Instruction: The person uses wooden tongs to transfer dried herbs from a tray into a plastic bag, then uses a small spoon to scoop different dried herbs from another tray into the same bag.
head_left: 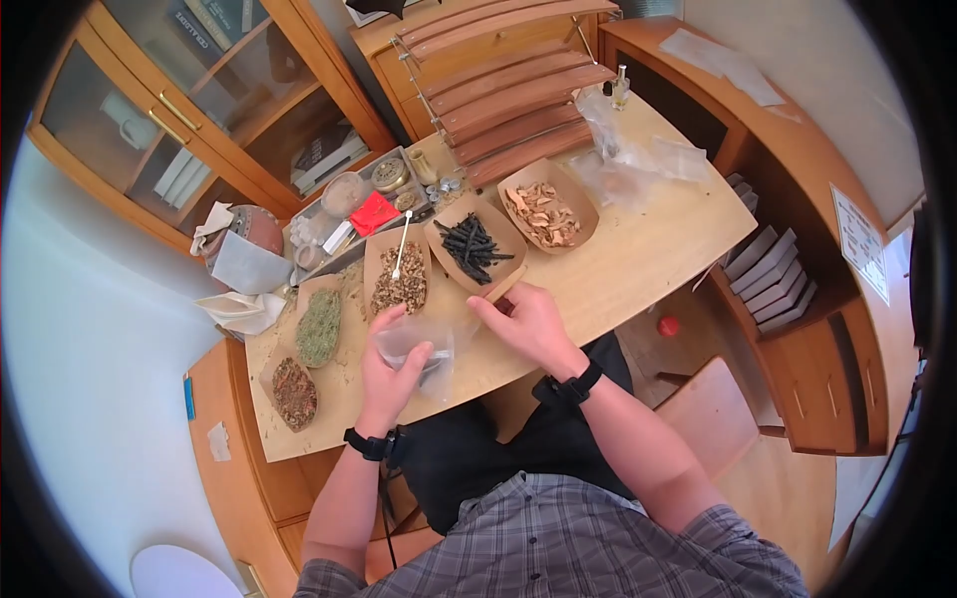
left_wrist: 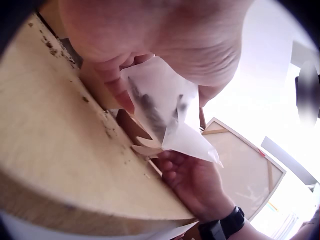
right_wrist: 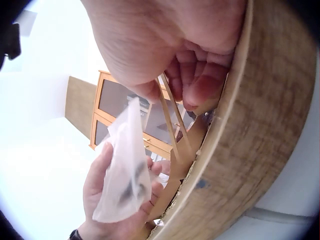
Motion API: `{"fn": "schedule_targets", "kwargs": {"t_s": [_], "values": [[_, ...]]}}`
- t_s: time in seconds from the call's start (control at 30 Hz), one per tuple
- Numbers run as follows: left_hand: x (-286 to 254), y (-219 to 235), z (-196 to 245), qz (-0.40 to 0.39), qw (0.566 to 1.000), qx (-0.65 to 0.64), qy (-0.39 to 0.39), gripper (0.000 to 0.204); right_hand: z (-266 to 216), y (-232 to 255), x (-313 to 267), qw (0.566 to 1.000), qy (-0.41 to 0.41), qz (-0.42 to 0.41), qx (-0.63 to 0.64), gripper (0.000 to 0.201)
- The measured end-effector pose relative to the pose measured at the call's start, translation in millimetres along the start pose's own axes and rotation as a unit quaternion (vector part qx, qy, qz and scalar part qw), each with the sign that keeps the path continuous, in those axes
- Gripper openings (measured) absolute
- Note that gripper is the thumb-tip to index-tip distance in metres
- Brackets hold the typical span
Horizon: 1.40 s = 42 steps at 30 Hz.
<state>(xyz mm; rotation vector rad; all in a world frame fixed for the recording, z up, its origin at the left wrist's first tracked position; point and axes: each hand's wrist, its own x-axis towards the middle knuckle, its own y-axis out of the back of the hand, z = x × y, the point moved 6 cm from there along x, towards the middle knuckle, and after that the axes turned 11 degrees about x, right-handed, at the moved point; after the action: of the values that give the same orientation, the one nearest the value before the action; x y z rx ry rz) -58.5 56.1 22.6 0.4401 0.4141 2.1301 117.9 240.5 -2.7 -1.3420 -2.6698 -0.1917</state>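
My left hand (head_left: 391,374) holds a small translucent bag (head_left: 439,361) between thumb and fingers. Dark pieces show through the lower part of the bag (right_wrist: 122,187) in the right wrist view. With its thumb and fingers, my right hand (head_left: 535,324) pinches a pair of thin wooden tongs (right_wrist: 169,117) at the near edge of a brown paper tray (head_left: 515,244). Black sticks (head_left: 473,249) lie heaped in that tray. Left of it stands a tray of brown chopped pieces (head_left: 401,289), with a white spoon (head_left: 403,244) in it.
A tray of pale shavings (head_left: 543,214) stands to the right; green herb (head_left: 319,327) and reddish-brown bits (head_left: 294,394) fill trays at left. Behind are a grey box (head_left: 424,211) of small containers, a slatted wooden rack (head_left: 508,100) and loose clear bags (head_left: 638,164). Crumbs dot the table (head_left: 638,254).
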Motion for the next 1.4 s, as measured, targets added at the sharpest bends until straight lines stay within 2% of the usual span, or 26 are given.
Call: {"fn": "schedule_targets", "kwargs": {"t_s": [0.07, 0.13, 0.17, 0.33, 0.4, 0.47, 0.6, 0.77, 0.9, 1.0, 1.07, 1.1, 1.17, 1.2, 1.27, 1.3, 1.37, 1.4], "values": [[15.8, -6.1, 12.4, -0.002, 0.999, -0.03, -0.012, 0.07, 3.1, -1.9, 0.4, 1.0, -0.01, -0.007, -0.02, 0.03], [29.3, -19.2, 21.0, -0.059, 0.993, -0.066, -0.075, 0.08, 7.2, -0.3, 0.6, 0.995, -0.061, 0.02, 0.07, 0.026], [34.1, -20.9, 16.4, -0.059, 0.992, -0.074, -0.08, 0.08, 5.4, -0.5, 0.8, 0.996, -0.058, 0.022, 0.062, 0.026], [49.7, -39.8, 16.9, -0.142, 0.976, 0.016, -0.163, 0.096, 3.1, 7.9, 0.0, 0.993, -0.028, 0.092, 0.073, 0.028], [53.1, -38.1, 23.4, -0.163, 0.969, 0.041, -0.183, 0.099, 7.3, 6.4, -0.8, 0.993, -0.023, 0.093, 0.069, 0.027], [57.2, -38.5, 35.3, -0.226, 0.944, 0.097, -0.219, 0.102, 6.3, 4.9, -0.1, 0.994, -0.021, 0.09, 0.067, 0.026], [58.1, -25.9, 44.8, -0.268, 0.926, 0.12, -0.237, 0.101, -0.6, 0.6, -1.0, 0.993, -0.043, 0.091, 0.057, 0.026], [55.9, -5.1, 24.4, -0.318, 0.927, 0.096, -0.175, 0.087, 0.9, -5.6, -2.1, 0.993, -0.054, 0.095, 0.036, 0.025], [51.2, 3.0, 11.2, -0.316, 0.939, 0.067, -0.123, 0.077, 2.8, -2.8, -2.4, 0.988, -0.074, 0.114, 0.067, 0.028], [48.3, 7.0, 4.3, -0.274, 0.954, 0.012, -0.126, 0.064, -1.2, -3.4, -1.2, 0.989, -0.043, 0.119, 0.075, 0.03], [45.8, 7.7, -7.6, -0.258, 0.958, -0.06, -0.106, 0.061, 3.6, -2.5, -1.9, 0.989, -0.085, 0.114, 0.052, 0.03], [43.5, 7.3, -7.6, -0.257, 0.959, -0.06, -0.105, 0.061, 5.4, -2.1, -2.4, 0.989, -0.086, 0.113, 0.052, 0.03], [39.8, 3.3, -6.3, -0.284, 0.945, -0.147, -0.064, 0.063, 9.2, -3.0, -1.4, 0.985, -0.083, 0.116, 0.096, 0.03], [39.7, 4.0, -4.7, -0.284, 0.945, -0.147, -0.063, 0.063, 5.6, -4.8, -0.9, 0.985, -0.083, 0.115, 0.097, 0.03], [36.5, -2.3, -8.0, -0.354, 0.93, -0.098, -0.016, 0.057, -3.5, -7.3, -2.3, 0.981, -0.098, 0.127, 0.106, 0.029], [39.5, -1.3, -9.6, -0.353, 0.93, -0.098, -0.015, 0.057, -3.9, -7.5, -2.9, 0.981, -0.099, 0.125, 0.106, 0.029], [38.4, -6.6, -21.9, -0.424, 0.905, 0.0, 0.023, 0.055, -5.7, -4.9, -3.0, 0.986, -0.089, 0.118, 0.072, 0.028], [37.7, -6.0, -21.2, -0.424, 0.905, 0.001, 0.024, 0.055, -1.8, -4.1, -2.3, 0.986, -0.089, 0.117, 0.073, 0.028]]}}
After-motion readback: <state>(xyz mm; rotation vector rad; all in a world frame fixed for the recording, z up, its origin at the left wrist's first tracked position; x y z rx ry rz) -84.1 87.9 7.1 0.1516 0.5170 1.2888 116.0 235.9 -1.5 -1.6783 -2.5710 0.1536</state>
